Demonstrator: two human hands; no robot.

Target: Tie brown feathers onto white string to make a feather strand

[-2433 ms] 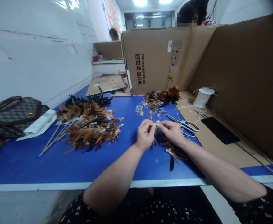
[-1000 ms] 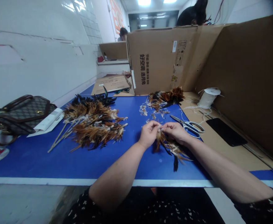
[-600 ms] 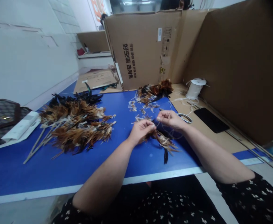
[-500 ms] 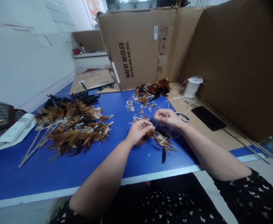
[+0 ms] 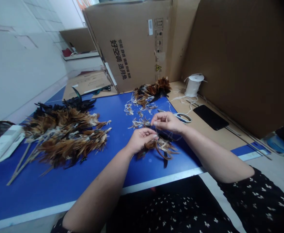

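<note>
My left hand [image 5: 142, 139] is closed, its fingertips pinching the upper end of a small bunch of brown and black feathers [image 5: 167, 149] over the blue table. Just right of it and a little higher, my right hand [image 5: 166, 122] pinches a thin pale string, which loops below the palm beside the feathers. The two hands are close together but apart. Scissors [image 5: 184, 118] with white-edged handles lie behind my right hand, which partly covers them. Loose feather bits [image 5: 140, 123] rest just beyond my left hand.
Large feather bundles [image 5: 71, 136] with sticks lie on the left. Another feather pile [image 5: 151, 92] lies at the back. On the right are a string spool [image 5: 194, 85], a black phone [image 5: 211, 117] and thin rods. Cardboard [image 5: 137, 45] walls stand behind.
The view has shifted, so the scene sits further left. My hands have come slightly closer together, and more of the scissors shows. A brown feather now curves down below my left fingertips.
</note>
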